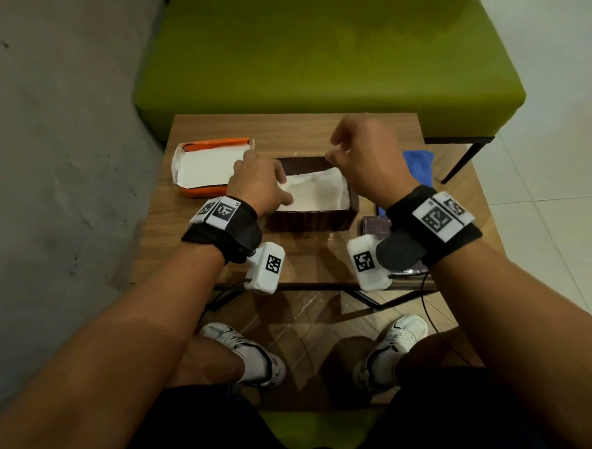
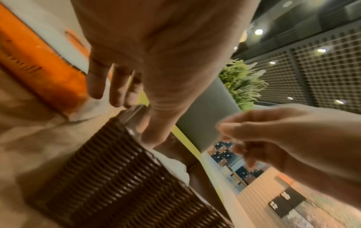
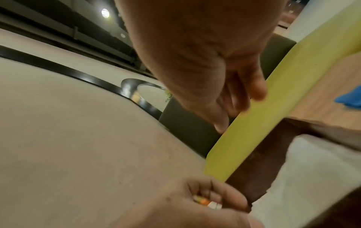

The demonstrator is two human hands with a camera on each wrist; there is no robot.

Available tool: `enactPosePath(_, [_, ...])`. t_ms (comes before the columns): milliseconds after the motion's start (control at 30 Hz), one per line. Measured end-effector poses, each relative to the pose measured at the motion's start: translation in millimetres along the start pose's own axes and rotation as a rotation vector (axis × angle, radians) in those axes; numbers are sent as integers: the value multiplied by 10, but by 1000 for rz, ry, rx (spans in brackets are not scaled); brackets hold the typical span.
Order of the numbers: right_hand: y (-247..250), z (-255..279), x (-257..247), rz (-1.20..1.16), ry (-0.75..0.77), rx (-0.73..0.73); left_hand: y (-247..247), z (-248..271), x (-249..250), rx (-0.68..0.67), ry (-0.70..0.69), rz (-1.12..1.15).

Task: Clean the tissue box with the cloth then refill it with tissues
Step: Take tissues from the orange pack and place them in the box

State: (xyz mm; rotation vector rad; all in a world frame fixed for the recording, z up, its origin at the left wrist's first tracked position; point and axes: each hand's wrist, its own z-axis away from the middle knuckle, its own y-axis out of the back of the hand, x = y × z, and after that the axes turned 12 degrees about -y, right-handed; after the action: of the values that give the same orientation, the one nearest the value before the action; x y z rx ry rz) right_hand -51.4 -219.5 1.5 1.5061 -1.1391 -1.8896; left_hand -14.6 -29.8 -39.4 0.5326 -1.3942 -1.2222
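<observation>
The brown woven tissue box (image 1: 308, 222) stands open in the middle of the wooden table (image 1: 293, 131), with white tissues (image 1: 317, 192) lying inside. My left hand (image 1: 268, 183) straddles the box's left end: the thumb (image 2: 154, 131) reaches inside onto the tissues and the straight fingers (image 2: 95, 86) hang outside the wall. Above the box's far right corner hovers my right hand (image 1: 338, 150), fingers loosely curled and holding nothing. The blue cloth (image 1: 420, 168) lies on the table to the right of the box, behind my right wrist.
An orange tissue pack (image 1: 203, 191), torn open with white sheets showing, sits left of the box. A dark brown lid-like piece (image 1: 375, 227) lies near the right front, partly under my right wrist. A green bench (image 1: 313, 51) stands just beyond the table.
</observation>
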Motion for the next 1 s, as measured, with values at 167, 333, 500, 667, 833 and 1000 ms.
enactPosePath(167, [-131,-132,-195,366,-28,-526,152,-41,175,38,-231,-233])
enactPosePath(333, [-267,-242,-132,548,-4,-607,114,-239,209,-262,-355,-456])
enactPosePath(500, [-276,-257,-134,574,22,-585,30,-323,160,-348,-433,-572])
enactPosePath(667, [-371,-258,-108,649,41,-607,-26,-371,137,-367,-456,-626])
enactPosePath(833, [-455,-259,-132,700,73,-615,-45,-390,134,-371,-449,-609])
enactPosePath(1000, [-315,-302,-174,700,87,-624,24,-376,82,-367,-445,-539])
